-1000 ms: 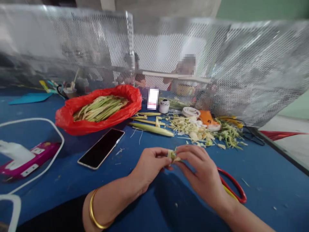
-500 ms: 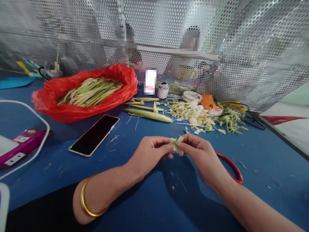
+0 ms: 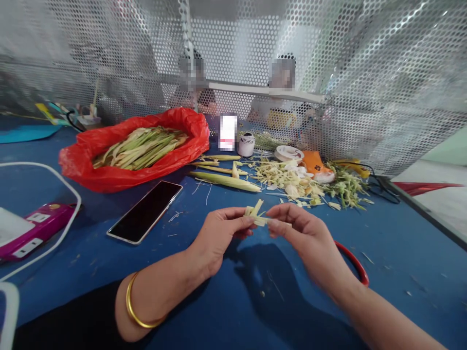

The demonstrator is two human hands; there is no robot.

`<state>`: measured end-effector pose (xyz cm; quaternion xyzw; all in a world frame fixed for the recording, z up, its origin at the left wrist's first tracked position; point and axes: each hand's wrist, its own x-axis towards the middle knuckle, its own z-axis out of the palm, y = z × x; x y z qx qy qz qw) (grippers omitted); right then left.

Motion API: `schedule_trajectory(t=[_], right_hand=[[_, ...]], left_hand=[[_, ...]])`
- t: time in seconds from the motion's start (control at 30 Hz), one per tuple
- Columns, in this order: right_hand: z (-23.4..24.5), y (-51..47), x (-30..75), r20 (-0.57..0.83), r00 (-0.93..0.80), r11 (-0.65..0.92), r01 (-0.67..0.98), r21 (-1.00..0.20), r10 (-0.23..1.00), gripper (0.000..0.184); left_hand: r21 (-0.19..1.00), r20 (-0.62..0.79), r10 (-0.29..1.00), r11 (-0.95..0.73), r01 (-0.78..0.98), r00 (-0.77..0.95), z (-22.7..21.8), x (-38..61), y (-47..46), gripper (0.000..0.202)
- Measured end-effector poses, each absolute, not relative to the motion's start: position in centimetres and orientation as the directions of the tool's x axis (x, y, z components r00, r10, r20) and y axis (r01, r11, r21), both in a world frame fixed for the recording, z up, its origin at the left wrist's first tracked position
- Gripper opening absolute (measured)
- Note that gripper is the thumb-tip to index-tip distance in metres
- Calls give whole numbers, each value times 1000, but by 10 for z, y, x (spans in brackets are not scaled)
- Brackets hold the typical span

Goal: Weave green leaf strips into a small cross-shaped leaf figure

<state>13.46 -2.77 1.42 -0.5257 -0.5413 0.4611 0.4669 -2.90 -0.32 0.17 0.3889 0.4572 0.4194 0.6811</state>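
Observation:
Between my hands, above the blue table (image 3: 233,316), is a small folded piece of pale green leaf strips (image 3: 258,212) with its ends sticking out. My left hand (image 3: 215,238) pinches its left side between thumb and fingers. My right hand (image 3: 306,232) has thumb and forefinger closed on a strip that runs out to the right. A red loop handle (image 3: 356,265) lies beside my right wrist; the rest of it is hidden behind the hand. Beyond my hands are long green leaf stalks (image 3: 226,180) and a heap of pale trimmings (image 3: 284,180).
A red plastic bag (image 3: 87,170) of leaf strips stands left, near a phone (image 3: 146,211) and a purple power strip (image 3: 54,216). A lit screen (image 3: 228,132), a white jar (image 3: 246,145) and a tape roll (image 3: 288,153) line the back. Two people sit behind the perforated screen (image 3: 237,43).
My hands have moved slightly apart. The leaf piece has turned, and my right fingers now hold a strip end out to the right. The view has tilted up a little.

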Motion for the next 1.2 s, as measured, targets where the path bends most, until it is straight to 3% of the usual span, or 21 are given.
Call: schedule_trajectory(t=[0.1, 0.2, 0.3, 0.5, 0.8, 1.2], right_hand=[[22, -28, 140, 98, -59, 109, 235, -966, 993, 24], [23, -28, 141, 254, -75, 264, 320, -910, 964, 11], [18, -29, 138, 354, -78, 361, 300, -883, 932, 9], [11, -30, 131, 200, 11, 196, 156, -968, 980, 9], [10, -28, 131, 49, 67, 36, 176, -984, 997, 17], [10, -28, 128, -62, 50, -68, 129, -989, 997, 16]], left_hand=[[891, -330, 914, 384, -243, 234, 2, -30, -1, 18], [889, -333, 909, 391, -237, 252, 5, -30, -3, 20], [904, -317, 905, 380, -199, 285, 7, -29, -5, 23], [943, -266, 929, 306, -130, 256, 5, -26, -8, 26], [990, -133, 973, 141, -30, 188, 2, -24, -9, 18], [996, -86, 978, 81, 33, 192, -2, -26, -10, 13]])
